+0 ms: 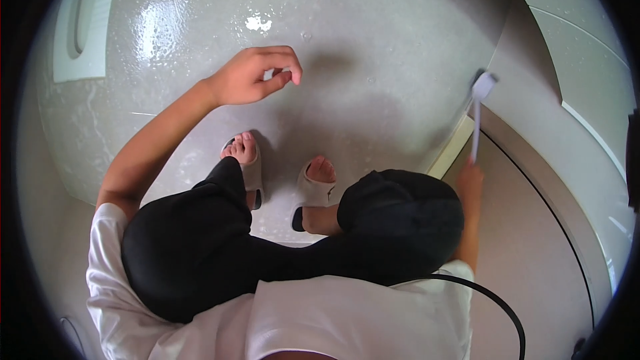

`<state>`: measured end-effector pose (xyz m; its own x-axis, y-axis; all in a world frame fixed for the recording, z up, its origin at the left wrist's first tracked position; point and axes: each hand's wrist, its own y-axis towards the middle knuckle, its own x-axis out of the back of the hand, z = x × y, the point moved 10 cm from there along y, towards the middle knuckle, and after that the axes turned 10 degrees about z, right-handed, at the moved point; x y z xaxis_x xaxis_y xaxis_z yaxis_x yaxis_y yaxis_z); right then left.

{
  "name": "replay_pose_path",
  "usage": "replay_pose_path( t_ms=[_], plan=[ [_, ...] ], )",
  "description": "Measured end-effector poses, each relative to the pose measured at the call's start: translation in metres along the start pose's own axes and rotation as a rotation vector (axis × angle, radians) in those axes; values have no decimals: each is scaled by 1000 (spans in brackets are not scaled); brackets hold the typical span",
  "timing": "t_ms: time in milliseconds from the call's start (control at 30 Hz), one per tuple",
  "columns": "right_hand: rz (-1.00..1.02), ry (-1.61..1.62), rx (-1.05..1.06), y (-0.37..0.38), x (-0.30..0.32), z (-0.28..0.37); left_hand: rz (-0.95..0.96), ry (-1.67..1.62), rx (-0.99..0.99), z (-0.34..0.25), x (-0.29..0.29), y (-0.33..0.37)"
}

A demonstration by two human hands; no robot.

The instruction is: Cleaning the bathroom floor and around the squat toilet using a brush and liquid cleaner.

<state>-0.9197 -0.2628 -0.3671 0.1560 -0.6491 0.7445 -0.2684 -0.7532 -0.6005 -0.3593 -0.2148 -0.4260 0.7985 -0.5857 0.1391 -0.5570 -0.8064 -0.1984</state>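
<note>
At the right, my right hand (470, 177) is closed on the thin handle of a pale lavender scrub brush (477, 120). The brush head (485, 85) rests in the corner where the grey floor meets the wall, beside the end of a pale door sill. Slight blur covers the hand and the brush. My left hand (253, 75) hangs in the air over the wet floor, in front of my left foot. Its fingers are loosely curled, with a gap between thumb and forefinger and nothing held.
Wet, shiny grey floor (200, 20) spreads ahead of my sandalled feet. A white squat toilet (93, 33) lies at the far left. On the right are a pale wall (527, 103), a brownish door panel (520, 207) and a cream sill strip (453, 143). A black cable (497, 297) curves beside me.
</note>
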Motion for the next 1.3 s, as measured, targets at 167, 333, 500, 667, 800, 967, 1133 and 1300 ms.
replay_pose_path(
  t_ms=[167,333,500,667,800,967,1133,1300],
  plan=[
    [-5,273,-6,188,54,103,102,131,16,15,-20,30],
    [-91,194,283,63,47,268,-107,425,-215,-10,-26,46],
    [70,-198,469,-19,7,337,-110,597,-368,-56,-55,50],
    [-118,206,117,121,41,174,-21,609,-424,-51,-83,52],
    [-60,234,51,137,23,136,62,578,-409,-45,-92,50],
    [105,127,461,3,16,314,-138,857,-417,-59,-94,69],
    [45,152,339,31,-12,239,-95,835,-552,-84,-100,66],
    [87,432,-8,51,-42,106,-118,607,-608,-87,-124,38]
  ],
)
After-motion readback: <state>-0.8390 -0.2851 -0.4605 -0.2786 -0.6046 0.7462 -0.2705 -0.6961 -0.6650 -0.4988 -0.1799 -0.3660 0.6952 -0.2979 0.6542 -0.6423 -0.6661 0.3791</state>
